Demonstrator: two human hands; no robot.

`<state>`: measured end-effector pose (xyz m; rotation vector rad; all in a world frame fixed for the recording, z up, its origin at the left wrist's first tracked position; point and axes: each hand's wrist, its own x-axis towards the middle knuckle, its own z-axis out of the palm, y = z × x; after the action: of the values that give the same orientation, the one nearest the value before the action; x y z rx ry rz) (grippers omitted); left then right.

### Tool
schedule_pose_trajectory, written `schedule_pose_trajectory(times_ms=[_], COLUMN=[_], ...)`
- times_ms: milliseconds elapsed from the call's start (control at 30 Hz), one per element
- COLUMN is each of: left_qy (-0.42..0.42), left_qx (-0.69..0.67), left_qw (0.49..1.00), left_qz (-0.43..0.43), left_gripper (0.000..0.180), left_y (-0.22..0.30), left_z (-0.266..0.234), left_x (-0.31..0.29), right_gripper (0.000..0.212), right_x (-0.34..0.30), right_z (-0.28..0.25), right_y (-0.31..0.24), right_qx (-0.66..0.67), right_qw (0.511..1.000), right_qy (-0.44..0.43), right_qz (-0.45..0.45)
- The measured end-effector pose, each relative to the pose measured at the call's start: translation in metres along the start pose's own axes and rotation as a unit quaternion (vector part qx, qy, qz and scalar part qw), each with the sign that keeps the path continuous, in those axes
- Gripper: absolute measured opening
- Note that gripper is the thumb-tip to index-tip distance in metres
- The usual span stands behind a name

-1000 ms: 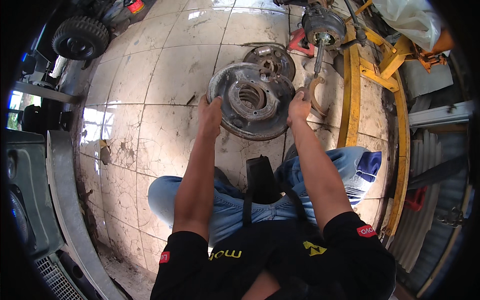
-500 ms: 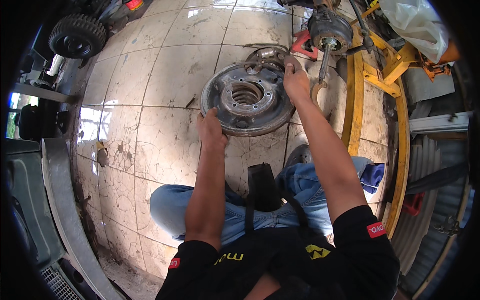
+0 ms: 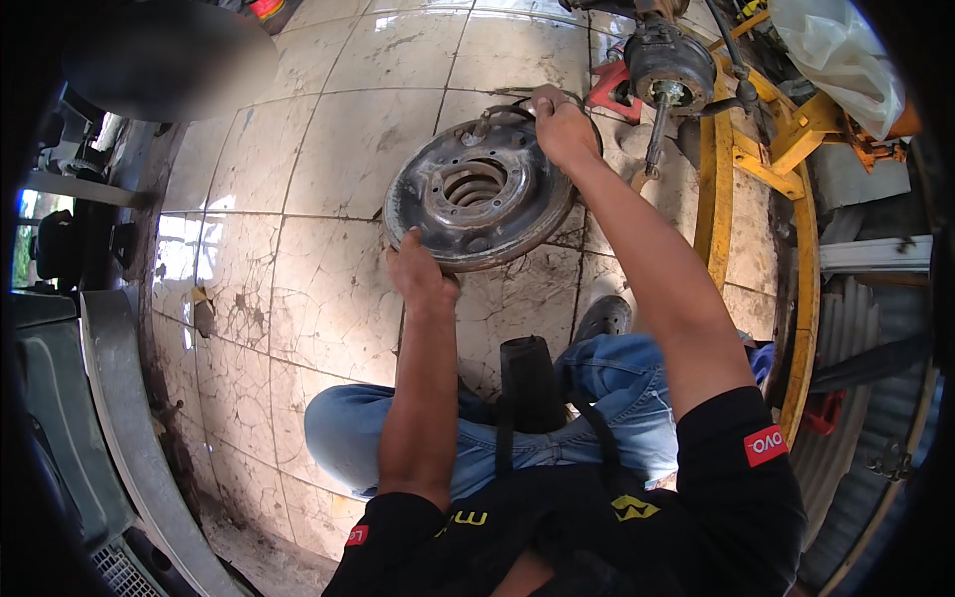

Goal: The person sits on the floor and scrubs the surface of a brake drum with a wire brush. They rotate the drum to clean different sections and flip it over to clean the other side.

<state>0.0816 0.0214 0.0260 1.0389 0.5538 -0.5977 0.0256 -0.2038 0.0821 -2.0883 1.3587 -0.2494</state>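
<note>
My left hand (image 3: 423, 271) grips the near left rim of a round, dark, greasy brake backing plate (image 3: 487, 240), thumb on top. My right hand (image 3: 565, 131) is closed on its far right rim, fingers partly hidden behind the edge. The plate is held tilted over the tiles, with a ring of small holes about its round central opening. Coil-like rings (image 3: 473, 189) show through that opening; what they belong to is partly hidden. A small metal fitting (image 3: 480, 127) stands up by the far edge.
Beyond my right hand is a dark axle hub (image 3: 668, 70) with a projecting shaft (image 3: 657, 134), by a red stand (image 3: 610, 88). A yellow steel frame (image 3: 713, 189) runs along the right under a plastic bag (image 3: 834, 62). A grey curved metal bar (image 3: 124, 398) lies left.
Both hands have kept hold of the brake backing plate. It has shifted slightly left and its tilt has changed, with my right hand moving left and away from me.
</note>
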Motion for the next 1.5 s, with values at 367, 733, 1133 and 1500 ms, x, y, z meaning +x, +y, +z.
schedule_pose_trajectory(times_ms=[367, 733, 1133, 1500], left_qy=[0.022, -0.174, -0.206, -0.217], left_qx=[-0.07, 0.007, 0.085, 0.03], left_qw=[0.997, 0.973, 0.961, 0.975], left_qz=[0.002, 0.155, 0.165, -0.027], left_gripper=[0.061, 0.035, 0.028, 0.054], left_y=[-0.007, -0.007, -0.02, 0.051], left_z=[-0.002, -0.009, 0.017, -0.06], left_x=[-0.001, -0.015, -0.022, 0.016], right_gripper=[0.051, 0.05, 0.052, 0.052], right_x=[0.02, -0.028, -0.023, -0.077], right_z=[0.008, -0.017, -0.007, 0.033], right_y=[-0.042, 0.021, 0.093, 0.06], right_qx=[-0.046, 0.077, 0.086, 0.28], right_qw=[0.996, 0.983, 0.981, 0.948], right_qy=[-0.002, 0.166, 0.119, 0.145], right_qz=[-0.081, -0.023, 0.129, 0.044])
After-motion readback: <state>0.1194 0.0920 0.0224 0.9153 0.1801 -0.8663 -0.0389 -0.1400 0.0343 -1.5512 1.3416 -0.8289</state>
